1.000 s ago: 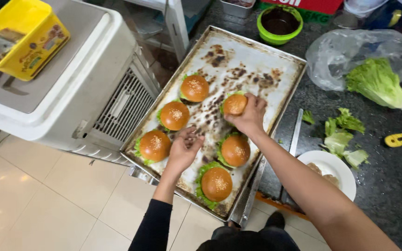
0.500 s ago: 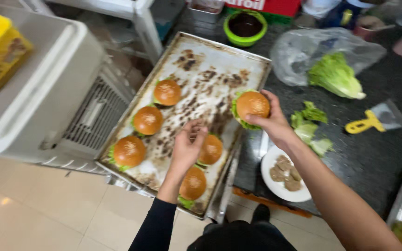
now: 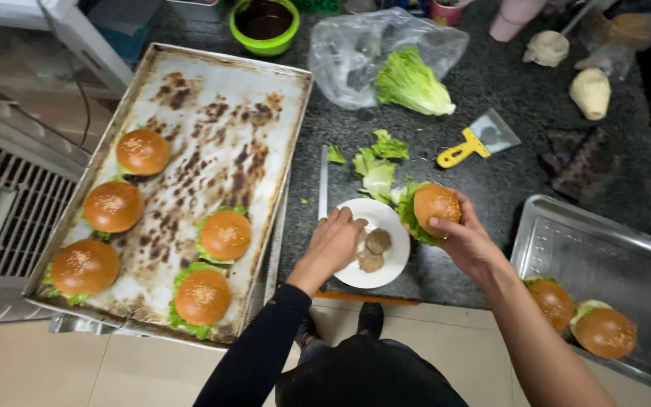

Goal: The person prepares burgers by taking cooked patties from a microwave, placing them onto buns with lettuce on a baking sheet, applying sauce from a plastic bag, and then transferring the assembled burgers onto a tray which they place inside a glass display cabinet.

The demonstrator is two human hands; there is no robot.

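The right hand [image 3: 467,243] gripped a burger [image 3: 432,210] with lettuce under its bun, holding it above the dark counter [image 3: 491,173] just beside a white plate [image 3: 393,260]. The left hand [image 3: 334,245] reached over that plate, fingers curled at small brown patties [image 3: 372,250]; whether it pinched one could not be told. Five more burgers sat on the stained baking tray [image 3: 212,113] at left, two in a metal tray [image 3: 604,256] at right. Loose lettuce [image 3: 410,81] and a yellow scraper [image 3: 476,143] lay behind.
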